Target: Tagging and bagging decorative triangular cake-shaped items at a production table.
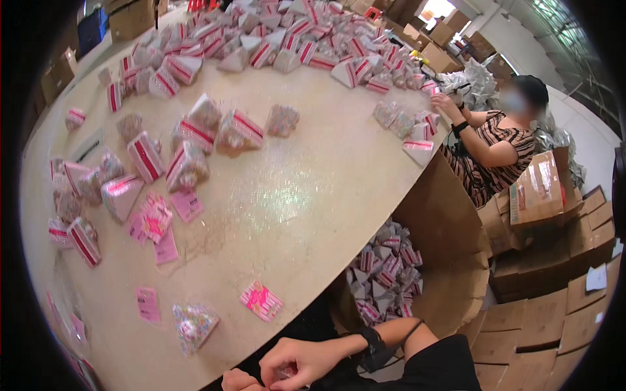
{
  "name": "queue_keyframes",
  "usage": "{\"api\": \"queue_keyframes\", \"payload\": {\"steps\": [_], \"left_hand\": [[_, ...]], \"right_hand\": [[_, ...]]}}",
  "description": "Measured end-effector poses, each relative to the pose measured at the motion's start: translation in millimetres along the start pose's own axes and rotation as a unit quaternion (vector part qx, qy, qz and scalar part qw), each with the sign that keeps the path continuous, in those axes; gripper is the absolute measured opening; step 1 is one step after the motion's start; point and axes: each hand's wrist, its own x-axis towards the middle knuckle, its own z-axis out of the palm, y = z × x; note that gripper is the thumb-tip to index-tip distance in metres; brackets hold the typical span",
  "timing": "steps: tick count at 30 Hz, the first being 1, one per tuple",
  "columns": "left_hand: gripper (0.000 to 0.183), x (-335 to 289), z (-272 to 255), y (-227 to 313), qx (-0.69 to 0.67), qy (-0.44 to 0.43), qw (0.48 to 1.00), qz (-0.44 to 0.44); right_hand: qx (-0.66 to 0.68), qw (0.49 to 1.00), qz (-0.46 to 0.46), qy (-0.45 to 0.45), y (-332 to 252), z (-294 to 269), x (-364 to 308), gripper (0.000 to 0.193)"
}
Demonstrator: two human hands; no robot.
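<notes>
At the lower edge my right hand (303, 362) is curled closed, its fingertips pressed around a small shiny clear-plastic thing (285, 371) that is mostly hidden. Right beside it, my left hand (241, 380) has its fingers bent, and the frame's edge cuts it off. What the left hand holds does not show. On the table just beyond lie a clear triangular bag of multicoloured beads or sprinkles (194, 328), a pink-and-white striped card (262, 300) and a plain pink card (149, 305).
Filled triangular packs with pink-striped tops (186, 140) lie in groups on the pale table (293, 228), heaped at its far side. An open carton (450, 260) of similar packs stands against the right edge. A co-worker (495, 143) sits beyond it. Flattened cartons (535, 319) cover the right.
</notes>
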Motion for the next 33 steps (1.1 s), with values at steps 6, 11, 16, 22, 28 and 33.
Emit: {"api": "queue_keyframes", "payload": {"steps": [6,11,16,22,28,33], "left_hand": [[0.014,1,18,19,0.015,0.057,0.995,-0.084],[0.014,-2,-12,7,-0.002,0.043,0.999,-0.013],[0.029,39,-5,-46,0.284,0.440,0.846,0.106],[0.055,22,-21,-35,0.334,0.271,0.890,-0.155],[0.060,29,-17,-34,0.140,0.220,0.945,-0.195],[0.062,28,-8,-55,0.080,0.196,0.961,-0.177]], "right_hand": [[-0.324,0.906,-0.265,0.059,-6,0,-8,0.014],[-0.278,0.923,-0.263,0.036,-18,-14,13,0.013],[-0.244,0.934,-0.228,0.126,-44,-28,10,0.010],[-0.207,0.934,-0.216,0.196,-28,-25,17,0.004],[-0.330,0.897,-0.203,0.212,-29,-28,35,0.007],[-0.435,0.854,-0.178,0.224,-48,-17,67,0.012]]}}
